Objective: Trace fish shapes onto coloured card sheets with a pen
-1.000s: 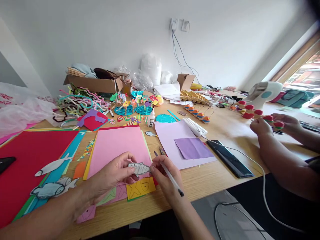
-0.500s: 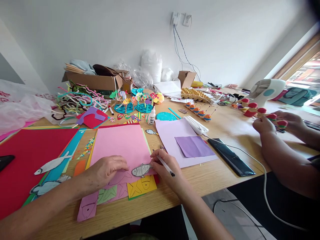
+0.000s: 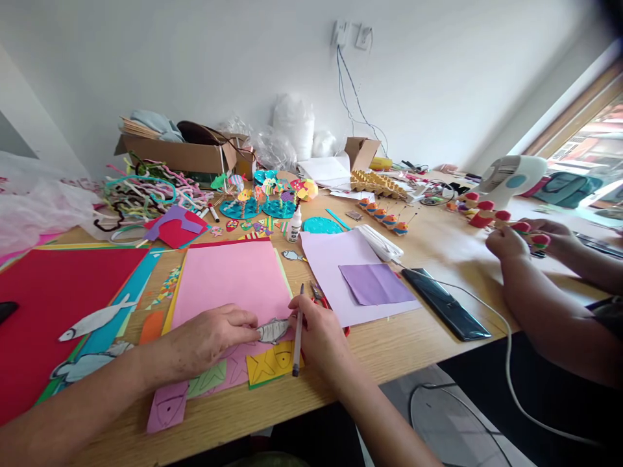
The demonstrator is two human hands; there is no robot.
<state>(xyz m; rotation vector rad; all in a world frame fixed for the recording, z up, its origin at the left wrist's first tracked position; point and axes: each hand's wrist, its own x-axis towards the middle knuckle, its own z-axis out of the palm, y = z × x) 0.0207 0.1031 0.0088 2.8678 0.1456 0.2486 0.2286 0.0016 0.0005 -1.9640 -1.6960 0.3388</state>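
Note:
A grey striped paper fish cutout (image 3: pixel 273 331) lies on the lower edge of the pink paper sheet (image 3: pixel 231 275). My left hand (image 3: pixel 214 337) has its fingers closed together on the fish's left end, covering it. At the other end, my right hand (image 3: pixel 318 331) touches the fish with its fingertips while gripping a clear pen (image 3: pixel 298 334) that points away from me. Just below are a yellow piece with a drawn fish (image 3: pixel 272 363), a green piece (image 3: pixel 208 379) and a pink fish piece (image 3: pixel 168 407). Red-handled scissors (image 3: pixel 318 296), partly hidden, lie beyond my right hand.
Red paper (image 3: pixel 63 279) with white fish cutouts (image 3: pixel 95 319) is at left. A glue bottle (image 3: pixel 294 225), lilac paper (image 3: pixel 331 259) and a black phone (image 3: pixel 446 305) lie around. At right, another person's hands (image 3: pixel 509 243) hold red-topped craft pieces.
My left hand has slid right onto the fish cutout. The pen in my right hand has swung from slanting to nearly upright in view. The scene has shifted slightly left.

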